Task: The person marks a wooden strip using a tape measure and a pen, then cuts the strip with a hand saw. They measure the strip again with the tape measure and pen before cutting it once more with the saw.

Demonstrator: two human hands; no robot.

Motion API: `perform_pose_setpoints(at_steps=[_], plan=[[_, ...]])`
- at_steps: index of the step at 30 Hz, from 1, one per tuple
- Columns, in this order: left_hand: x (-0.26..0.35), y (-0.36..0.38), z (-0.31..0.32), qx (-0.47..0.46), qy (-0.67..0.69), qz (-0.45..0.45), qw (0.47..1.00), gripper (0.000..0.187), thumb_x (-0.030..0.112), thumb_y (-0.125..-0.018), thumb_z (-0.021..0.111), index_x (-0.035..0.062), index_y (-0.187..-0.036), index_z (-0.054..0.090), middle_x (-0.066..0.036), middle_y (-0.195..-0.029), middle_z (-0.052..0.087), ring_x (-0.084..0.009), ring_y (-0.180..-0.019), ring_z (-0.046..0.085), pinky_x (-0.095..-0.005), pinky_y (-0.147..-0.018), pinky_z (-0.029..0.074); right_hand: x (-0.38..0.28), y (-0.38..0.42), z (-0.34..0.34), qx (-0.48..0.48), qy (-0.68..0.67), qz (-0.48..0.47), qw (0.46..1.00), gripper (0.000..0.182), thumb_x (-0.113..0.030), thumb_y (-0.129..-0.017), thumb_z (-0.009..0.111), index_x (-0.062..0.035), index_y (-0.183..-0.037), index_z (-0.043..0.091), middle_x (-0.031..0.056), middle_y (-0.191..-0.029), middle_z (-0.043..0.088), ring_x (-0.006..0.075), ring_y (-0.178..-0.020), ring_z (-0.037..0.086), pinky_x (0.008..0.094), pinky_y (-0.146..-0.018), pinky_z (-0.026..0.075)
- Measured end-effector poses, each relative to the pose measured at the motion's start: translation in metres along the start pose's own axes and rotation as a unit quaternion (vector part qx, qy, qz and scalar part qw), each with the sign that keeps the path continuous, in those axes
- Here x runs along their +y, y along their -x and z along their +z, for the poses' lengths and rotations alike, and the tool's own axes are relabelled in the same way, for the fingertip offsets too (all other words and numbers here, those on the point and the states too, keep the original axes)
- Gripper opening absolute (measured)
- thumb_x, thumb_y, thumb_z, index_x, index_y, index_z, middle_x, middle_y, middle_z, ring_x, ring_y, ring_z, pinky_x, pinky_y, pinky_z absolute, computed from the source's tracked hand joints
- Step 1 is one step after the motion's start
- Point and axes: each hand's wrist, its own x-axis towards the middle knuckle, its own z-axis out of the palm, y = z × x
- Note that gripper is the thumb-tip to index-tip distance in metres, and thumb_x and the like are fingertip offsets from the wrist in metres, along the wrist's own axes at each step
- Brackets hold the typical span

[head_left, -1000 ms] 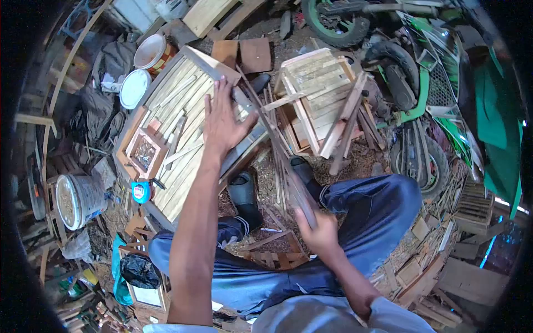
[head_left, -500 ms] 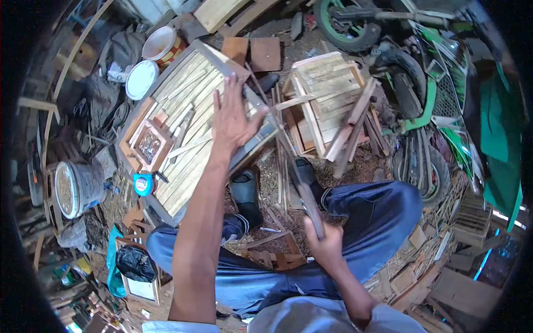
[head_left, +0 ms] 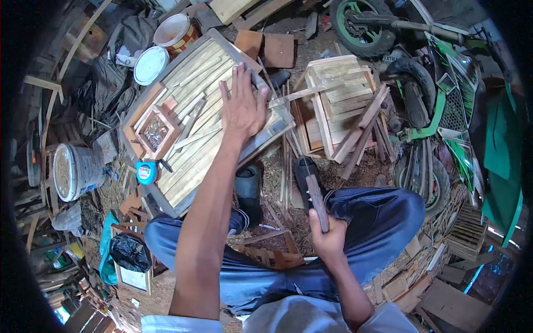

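My left hand (head_left: 242, 111) lies flat with its fingers spread, pressing on a thin wood strip (head_left: 302, 96) that crosses the slatted wooden panel (head_left: 186, 176) and sticks out past its right edge. My right hand (head_left: 328, 238) is closed round the handle of what looks like a hand saw (head_left: 315, 194). The saw points away from me, seen nearly edge-on, so its thin blade is hard to make out near the strip. A small wooden box (head_left: 165, 141) of nails or screws sits on the panel, with a blue tape measure (head_left: 146, 172) by the near left edge.
Right of the panel stands a wooden crate (head_left: 323, 125) with loose sticks (head_left: 369, 114) leaning on it. A green motorbike (head_left: 438, 114) is at the far right. Buckets (head_left: 78, 172) stand on the left. My sandalled feet (head_left: 247, 191) are below the panel, among wood scraps.
The saw's angle has changed, and less of its blade shows now. My right hand has shifted slightly. My left hand still presses on the panel and strip; the whole view has shifted a little.
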Motion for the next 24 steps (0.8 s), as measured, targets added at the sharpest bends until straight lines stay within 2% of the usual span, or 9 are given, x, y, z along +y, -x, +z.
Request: perform_pose_setpoints(at_steps=[1, 4, 9, 13, 15, 17, 20, 21, 24], plan=[[0.001, 0.001, 0.001, 0.003, -0.018, 0.007, 1.0, 0.064, 0.042, -0.099, 0.033, -0.0004, -0.147, 0.027, -0.015, -0.158, 0.018, -0.0285, -0.148, 0.012, -0.0535, -0.118, 0.001, 0.0, -0.001, -0.003, -0.028, 0.033, 0.033, 0.999, 0.044, -0.025, -0.092, 0.065, -0.0007, -0.057, 0.055, 0.0024, -0.046, 0.043, 0.0058, -0.045, 0.043, 0.0314, -0.044, 0.035], [0.0, -0.002, 0.005, 0.031, -0.038, 0.011, 0.999, 0.061, 0.039, -0.099, 0.034, -0.0006, -0.145, 0.029, -0.016, -0.157, 0.02, -0.0296, -0.147, 0.013, -0.0538, -0.118, 0.004, 0.012, -0.008, 0.008, -0.027, 0.02, 0.012, 0.999, 0.045, -0.028, -0.092, 0.065, -0.001, -0.058, 0.054, 0.0003, -0.045, 0.043, 0.0056, -0.045, 0.041, 0.0322, -0.043, 0.034], [0.002, 0.002, 0.003, 0.015, -0.039, 0.004, 0.999, 0.059, 0.035, -0.098, 0.037, 0.0, -0.145, 0.029, -0.015, -0.157, 0.019, -0.0304, -0.146, 0.016, -0.0531, -0.118, 0.009, 0.0, -0.007, -0.025, -0.031, 0.044, 0.045, 0.998, 0.048, -0.031, -0.093, 0.063, 0.0017, -0.059, 0.056, -0.0005, -0.047, 0.041, 0.0039, -0.049, 0.04, 0.0313, -0.043, 0.033], [0.003, 0.002, 0.004, 0.011, -0.052, -0.004, 0.999, 0.059, 0.035, -0.098, 0.036, 0.0014, -0.146, 0.028, -0.014, -0.158, 0.02, -0.0289, -0.147, 0.017, -0.0511, -0.118, 0.01, -0.018, -0.029, -0.017, -0.045, 0.0, 0.046, 0.998, 0.05, -0.033, -0.093, 0.063, 0.0041, -0.061, 0.057, 0.0049, -0.045, 0.043, 0.006, -0.048, 0.04, 0.0335, -0.044, 0.034], [0.001, 0.002, 0.005, 0.019, -0.074, 0.004, 0.997, 0.059, 0.036, -0.099, 0.035, 0.0017, -0.146, 0.027, -0.014, -0.157, 0.021, -0.0283, -0.146, 0.018, -0.0493, -0.119, 0.011, -0.032, -0.077, 0.009, -0.026, 0.028, -0.051, 0.998, 0.047, -0.039, -0.093, 0.06, 0.0027, -0.071, 0.066, 0.0202, -0.052, 0.055, 0.0341, -0.05, 0.062, 0.0405, -0.05, 0.045], [0.002, 0.001, 0.004, 0.024, -0.064, 0.003, 0.998, 0.059, 0.036, -0.098, 0.036, 0.0019, -0.145, 0.028, -0.014, -0.157, 0.021, -0.0277, -0.146, 0.018, -0.0493, -0.118, 0.012, -0.039, -0.117, 0.032, -0.045, 0.037, -0.056, 0.997, 0.049, -0.04, -0.093, 0.06, 0.003, -0.072, 0.066, 0.0208, -0.052, 0.054, 0.0343, -0.051, 0.062, 0.0417, -0.051, 0.046], [0.002, -0.001, 0.0, 0.011, -0.079, 0.001, 0.997, 0.059, 0.036, -0.098, 0.036, 0.002, -0.146, 0.028, -0.014, -0.157, 0.022, -0.0272, -0.146, 0.019, -0.0493, -0.118, 0.012, -0.04, -0.082, 0.015, -0.049, 0.021, -0.006, 0.999, 0.047, -0.038, -0.093, 0.059, 0.003, -0.072, 0.066, 0.023, -0.055, 0.055, 0.0353, -0.054, 0.064, 0.0427, -0.051, 0.045], [0.004, -0.001, 0.001, 0.01, -0.086, -0.006, 0.996, 0.059, 0.036, -0.098, 0.036, 0.002, -0.146, 0.029, -0.014, -0.157, 0.022, -0.0271, -0.146, 0.02, -0.0493, -0.118, 0.012, -0.035, -0.058, 0.0, -0.091, 0.067, 0.027, 0.993, 0.039, -0.034, -0.094, 0.059, 0.0021, -0.085, 0.07, 0.0249, -0.064, 0.06, 0.0349, -0.059, 0.066, 0.04, -0.055, 0.049], [0.004, -0.004, 0.003, 0.023, -0.083, -0.009, 0.996, 0.058, 0.036, -0.098, 0.037, 0.0021, -0.145, 0.03, -0.013, -0.157, 0.023, -0.0271, -0.145, 0.021, -0.0499, -0.118, 0.013, -0.017, -0.006, -0.008, -0.028, -0.006, -0.001, 1.0, 0.045, -0.035, -0.095, 0.059, 0.0038, -0.072, 0.064, 0.0097, -0.054, 0.05, 0.015, -0.053, 0.05, 0.0341, -0.05, 0.041]])
